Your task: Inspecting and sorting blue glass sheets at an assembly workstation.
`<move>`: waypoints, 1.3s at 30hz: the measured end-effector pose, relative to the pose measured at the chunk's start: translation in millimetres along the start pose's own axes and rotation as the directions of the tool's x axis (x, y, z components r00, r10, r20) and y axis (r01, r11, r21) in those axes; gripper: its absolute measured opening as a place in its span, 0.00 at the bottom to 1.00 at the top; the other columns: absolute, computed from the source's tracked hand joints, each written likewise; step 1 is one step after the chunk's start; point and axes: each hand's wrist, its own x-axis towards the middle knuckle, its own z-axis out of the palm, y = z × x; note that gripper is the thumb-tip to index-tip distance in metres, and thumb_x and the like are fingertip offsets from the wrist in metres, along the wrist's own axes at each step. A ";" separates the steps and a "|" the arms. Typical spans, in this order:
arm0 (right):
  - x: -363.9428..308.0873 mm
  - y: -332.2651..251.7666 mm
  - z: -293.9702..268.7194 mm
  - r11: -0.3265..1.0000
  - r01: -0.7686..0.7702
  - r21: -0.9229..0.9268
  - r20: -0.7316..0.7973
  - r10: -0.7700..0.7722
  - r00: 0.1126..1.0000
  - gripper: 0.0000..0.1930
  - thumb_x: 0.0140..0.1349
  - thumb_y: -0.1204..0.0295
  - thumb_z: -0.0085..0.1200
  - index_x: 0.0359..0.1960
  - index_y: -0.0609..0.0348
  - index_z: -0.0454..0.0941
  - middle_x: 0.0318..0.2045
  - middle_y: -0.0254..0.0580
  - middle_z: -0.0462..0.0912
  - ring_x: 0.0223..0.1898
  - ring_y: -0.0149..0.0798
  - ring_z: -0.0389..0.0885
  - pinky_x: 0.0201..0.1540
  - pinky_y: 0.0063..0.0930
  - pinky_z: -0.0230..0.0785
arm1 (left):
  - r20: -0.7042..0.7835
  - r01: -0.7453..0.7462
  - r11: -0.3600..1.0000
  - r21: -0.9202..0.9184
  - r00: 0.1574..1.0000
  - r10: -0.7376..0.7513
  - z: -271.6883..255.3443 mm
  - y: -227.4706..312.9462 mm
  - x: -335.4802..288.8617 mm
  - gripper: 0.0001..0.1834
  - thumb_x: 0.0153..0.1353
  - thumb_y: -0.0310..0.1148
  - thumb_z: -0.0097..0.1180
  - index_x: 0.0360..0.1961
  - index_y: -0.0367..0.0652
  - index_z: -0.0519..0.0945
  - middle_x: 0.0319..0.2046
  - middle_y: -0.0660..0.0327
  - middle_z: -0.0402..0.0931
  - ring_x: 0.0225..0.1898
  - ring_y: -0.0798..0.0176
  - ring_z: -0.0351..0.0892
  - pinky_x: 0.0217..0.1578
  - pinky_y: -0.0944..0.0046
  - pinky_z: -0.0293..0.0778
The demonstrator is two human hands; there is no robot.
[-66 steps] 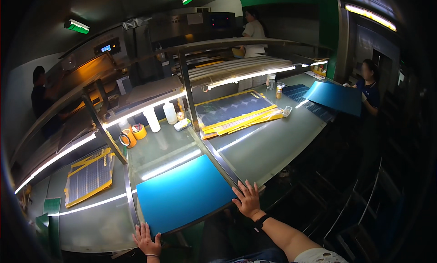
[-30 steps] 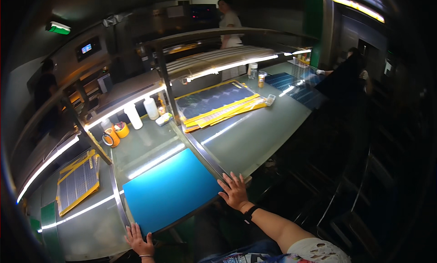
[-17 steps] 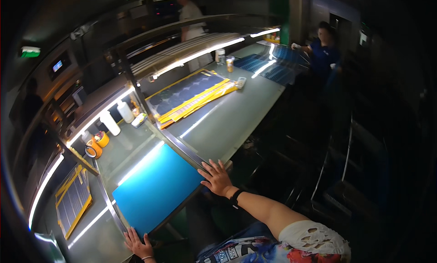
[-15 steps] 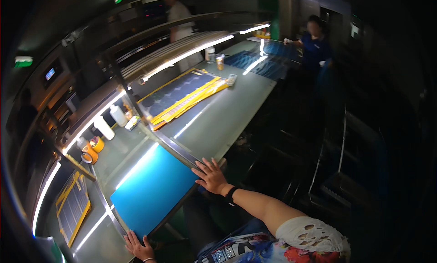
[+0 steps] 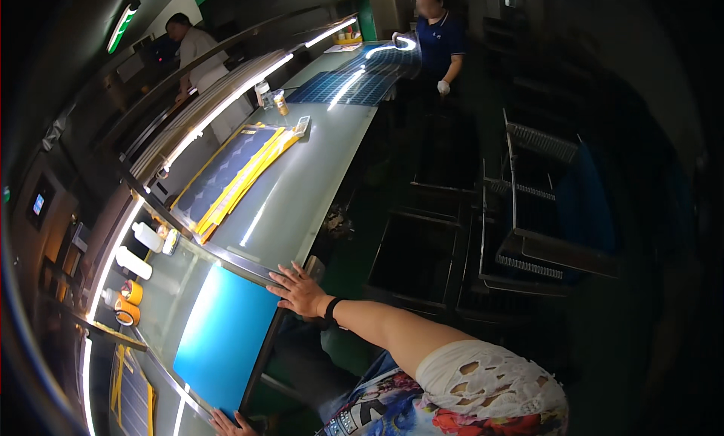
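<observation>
A flat, shiny blue sheet [image 5: 230, 338] lies on the grey glass-topped table in front of me. My right hand [image 5: 298, 291] rests at its right corner, fingers spread, beside the metal strip that crosses the table. Down at the sheet's near left corner, my left hand [image 5: 232, 423] is partly cut off by the lower edge of the picture; its fingers are stretched out flat. Neither hand grips anything. The lamp above throws a bright glare along the sheet's far side.
Yellow-edged framed panels [image 5: 237, 176] lie farther along the table. White bottles [image 5: 134, 262] and orange tape rolls [image 5: 127, 311] stand at the back. Slotted metal racks [image 5: 528, 202] occupy the right. A co-worker in dark blue [image 5: 440, 44] stands by patterned blue sheets [image 5: 339, 87].
The view has swung to the right, so the table sits farther left and the racks show more. Both hands stay at the blue sheet's corners. The co-worker's arm has lowered.
</observation>
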 end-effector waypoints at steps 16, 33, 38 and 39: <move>-0.2 -2.0 -6.7 0.996 -0.004 0.093 -0.048 0.009 0.999 0.25 0.62 0.53 0.46 0.59 0.45 0.64 0.63 0.42 0.58 0.66 0.48 0.50 0.68 0.52 0.33 | 0.033 -0.037 0.995 0.093 0.999 0.034 -21.0 21.9 3.7 0.30 0.62 0.50 0.38 0.56 0.37 0.70 0.55 0.44 0.67 0.57 0.42 0.63 0.59 0.49 0.56; -0.5 1.1 -2.3 0.986 0.024 0.167 -0.112 -0.006 0.994 0.24 0.60 0.58 0.48 0.57 0.50 0.67 0.60 0.46 0.62 0.64 0.51 0.53 0.68 0.54 0.33 | 0.048 -0.011 0.994 0.111 0.999 0.006 -24.7 23.8 4.7 0.29 0.62 0.48 0.41 0.56 0.35 0.69 0.54 0.43 0.68 0.56 0.41 0.65 0.57 0.47 0.59; -0.4 1.9 -0.4 0.988 0.027 0.153 -0.115 -0.009 0.993 0.24 0.60 0.57 0.48 0.57 0.50 0.67 0.59 0.46 0.62 0.64 0.51 0.53 0.67 0.55 0.33 | 0.038 0.002 0.995 0.103 0.999 -0.006 -18.2 19.9 5.3 0.30 0.62 0.49 0.38 0.57 0.36 0.69 0.55 0.43 0.67 0.58 0.42 0.63 0.59 0.49 0.57; -0.4 1.8 -0.2 0.987 0.027 0.156 -0.116 -0.009 0.993 0.24 0.60 0.57 0.48 0.57 0.50 0.67 0.59 0.46 0.62 0.64 0.51 0.53 0.67 0.55 0.33 | 0.038 0.003 0.994 0.106 0.999 -0.007 -15.6 17.4 6.1 0.30 0.62 0.49 0.38 0.57 0.36 0.69 0.55 0.43 0.67 0.58 0.42 0.63 0.59 0.49 0.57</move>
